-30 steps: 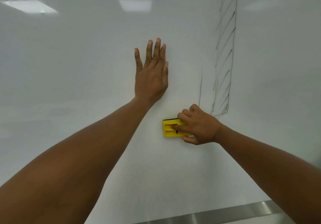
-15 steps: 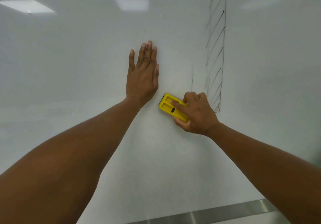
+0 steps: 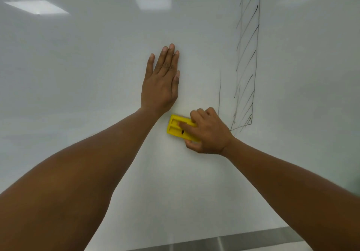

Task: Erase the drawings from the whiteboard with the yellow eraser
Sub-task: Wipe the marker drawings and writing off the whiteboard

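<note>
yellow eraser (image 3: 176,127) — under right hand (image 3: 209,134)

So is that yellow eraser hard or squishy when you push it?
Probably hard: the yellow eraser keeps its moulded ribs and straight edges under the right hand. Likely light, since a few fingers steer it. It should slide easily on the glossy whiteboard.

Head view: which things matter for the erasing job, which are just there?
In the job:
yellow eraser, gripped by the right hand
hatched drawing
thin stray line
whiteboard
left hand, flat on the board

Just there:
metal ledge below
ceiling light reflections
</note>
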`<state>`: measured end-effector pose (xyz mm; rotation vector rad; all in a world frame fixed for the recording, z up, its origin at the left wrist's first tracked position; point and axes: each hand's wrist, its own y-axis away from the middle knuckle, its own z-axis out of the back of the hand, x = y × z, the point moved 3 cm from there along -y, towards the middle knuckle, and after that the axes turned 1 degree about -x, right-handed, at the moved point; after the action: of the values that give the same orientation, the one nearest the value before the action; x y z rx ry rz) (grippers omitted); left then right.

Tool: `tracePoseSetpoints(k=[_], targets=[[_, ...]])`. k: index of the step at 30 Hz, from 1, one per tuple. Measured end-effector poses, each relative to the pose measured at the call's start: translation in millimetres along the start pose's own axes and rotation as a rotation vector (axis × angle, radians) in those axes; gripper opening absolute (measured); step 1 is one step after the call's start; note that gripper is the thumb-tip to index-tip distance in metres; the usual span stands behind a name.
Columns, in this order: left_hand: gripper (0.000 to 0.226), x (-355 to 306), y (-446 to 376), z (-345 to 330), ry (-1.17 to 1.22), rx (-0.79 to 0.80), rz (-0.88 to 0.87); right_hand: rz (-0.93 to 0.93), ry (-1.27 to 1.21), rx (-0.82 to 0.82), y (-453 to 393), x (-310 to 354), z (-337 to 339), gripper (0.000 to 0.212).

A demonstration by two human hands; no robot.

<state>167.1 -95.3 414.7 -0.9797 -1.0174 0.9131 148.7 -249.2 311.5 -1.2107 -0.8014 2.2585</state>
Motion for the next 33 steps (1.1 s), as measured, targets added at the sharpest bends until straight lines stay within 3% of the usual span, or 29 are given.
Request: tracePoseSetpoints(k=[3,5,8,13,16,18,21,24,27,33], targets=[[0.052,-1.7,0.6,-0.8,-0.014,0.007,0.015,0.267,-0.013,0.157,23.2,9.6,-8.0,0.042],[0.052,-1.9,1.2,-1.9,-0.024,0.008,0.018,0.273,-0.002,0.177,37.8,1.3,-6.1,0.041],[0.052,-4.2,1.3,-3.4,-0.040,-0.003,0.033,0.136,0.042,0.103,49.3,-24.6,2.5,0.044],[0.052,-13.8,2.5,-7.2,-0.027,-0.043,0.109,-0.358,0.163,-0.070,54.4,-71.8,26.5,0.054],[0.052,-18.0,2.7,-10.3,-0.027,-0.049,0.147,-0.441,0.151,-0.108,57.5,-70.3,27.6,0.056],[0.053,-19.5,3.0,-11.9,-0.034,-0.051,0.166,-0.328,0.111,-0.079,58.6,-58.2,22.4,0.056],[0.053,-20.2,3.7,-13.3,-0.042,-0.054,0.180,-0.013,0.052,0.082,63.9,-31.5,9.0,0.051],[0.053,-20.5,4.5,-14.1,-0.042,-0.044,0.186,0.049,0.039,0.153,70.8,-20.9,1.9,0.048],[0.053,-21.1,4.4,-14.0,-0.042,-0.048,0.194,-0.087,0.061,0.080,72.2,-30.3,3.7,0.051],[0.052,-22.6,6.7,-15.8,-0.056,-0.047,0.211,-0.689,0.025,-0.217,59.7,-52.1,19.9,0.053]])
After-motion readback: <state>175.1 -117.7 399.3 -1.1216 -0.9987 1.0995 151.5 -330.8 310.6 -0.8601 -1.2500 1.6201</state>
